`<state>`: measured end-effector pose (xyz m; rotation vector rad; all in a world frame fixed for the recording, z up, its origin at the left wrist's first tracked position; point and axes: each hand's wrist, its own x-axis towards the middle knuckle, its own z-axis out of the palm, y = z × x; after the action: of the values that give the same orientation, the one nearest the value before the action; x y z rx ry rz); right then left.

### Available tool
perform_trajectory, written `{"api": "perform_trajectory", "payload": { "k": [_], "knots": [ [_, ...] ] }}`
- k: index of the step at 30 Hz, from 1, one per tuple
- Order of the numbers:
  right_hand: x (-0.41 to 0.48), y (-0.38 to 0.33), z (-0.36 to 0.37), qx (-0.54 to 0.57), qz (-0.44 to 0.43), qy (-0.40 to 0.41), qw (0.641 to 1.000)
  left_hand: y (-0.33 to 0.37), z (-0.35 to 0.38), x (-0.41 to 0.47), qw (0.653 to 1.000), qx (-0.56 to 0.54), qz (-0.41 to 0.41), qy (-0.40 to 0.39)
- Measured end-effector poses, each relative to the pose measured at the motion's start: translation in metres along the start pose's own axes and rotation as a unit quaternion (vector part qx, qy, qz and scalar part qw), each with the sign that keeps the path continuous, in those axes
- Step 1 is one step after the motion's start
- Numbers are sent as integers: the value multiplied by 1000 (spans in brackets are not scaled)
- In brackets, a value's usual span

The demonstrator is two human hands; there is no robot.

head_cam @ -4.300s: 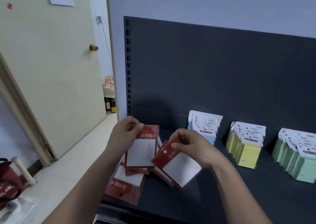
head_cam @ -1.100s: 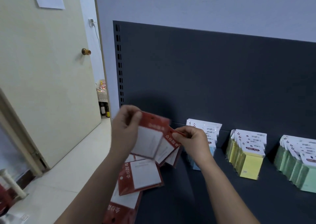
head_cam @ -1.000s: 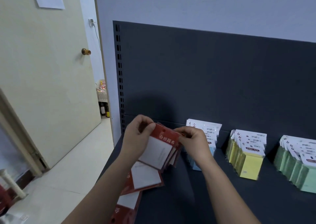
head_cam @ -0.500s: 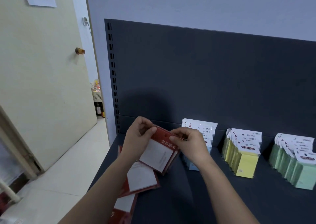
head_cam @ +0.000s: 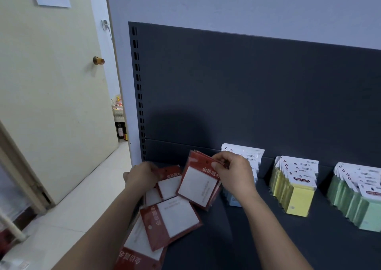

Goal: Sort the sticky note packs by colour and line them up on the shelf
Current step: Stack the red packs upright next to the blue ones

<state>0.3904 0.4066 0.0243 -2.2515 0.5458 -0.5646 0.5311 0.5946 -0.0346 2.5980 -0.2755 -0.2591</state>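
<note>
**Red packs gathered at the shelf's left end**

A person's right hand [head_cam: 233, 175] pinches a thin stack of red packs [head_cam: 198, 185] by its top edge, thumb and curled fingers closed on the red header. The stack hangs tilted just above the dark shelf [head_cam: 226, 247], white windows facing the camera.

At nine o'clock from it, the left hand [head_cam: 142, 177] reaches onto a single red pack [head_cam: 169, 184] lying on the shelf. Its fingers bend over the pack's top left corner, but blur hides whether they have closed on it.

At six o'clock from that pack, loose red packs [head_cam: 171, 222] lie flat and overlapping at odd angles, the nearest one jutting past the shelf's front edge.

Three sorted rows stand at three o'clock from the right hand, leaning against the back panel [head_cam: 247, 94]. The blue packs [head_cam: 243, 156] sit directly behind the hand and are partly hidden by it. The yellow packs [head_cam: 296, 199] come next, apart from the blue, and the green packs [head_cam: 362, 206] stand farthest right, cut off by the frame edge.

A cream door [head_cam: 51, 105] stands open at ten o'clock.
</note>
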Motion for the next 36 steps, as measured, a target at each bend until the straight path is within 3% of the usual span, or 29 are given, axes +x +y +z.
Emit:
{"api": "perform_trajectory", "payload": {
  "k": [4,9,11,13,15,21,26,31,34,36],
  "knots": [
    [2,1,-2,11,11,6,1000,6,-6,-10,948,-310,-16,68],
    [2,1,0,11,15,-1,1000,25,-26,-25,868,-458,38,189],
    [3,1,2,11,19,-2,1000,34,-38,-35,862,-462,110,177],
    [6,0,5,21,26,-5,999,43,-47,-42,875,-435,181,111],
    [9,-1,7,42,33,-4,999,45,-51,-45,879,-422,207,79],
    [15,0,9,76,38,-4,996,37,-55,-45,838,-499,172,136],
    [16,-8,13,163,54,-31,985,51,-35,-45,871,-460,170,31],
    [16,-14,16,276,72,-56,957,54,-3,-35,852,-511,114,-5],
    [16,-14,14,269,70,-75,958,57,0,-32,850,-510,127,19],
    [16,-12,16,205,43,-90,974,58,0,-31,852,-505,141,19]
  ]
}}
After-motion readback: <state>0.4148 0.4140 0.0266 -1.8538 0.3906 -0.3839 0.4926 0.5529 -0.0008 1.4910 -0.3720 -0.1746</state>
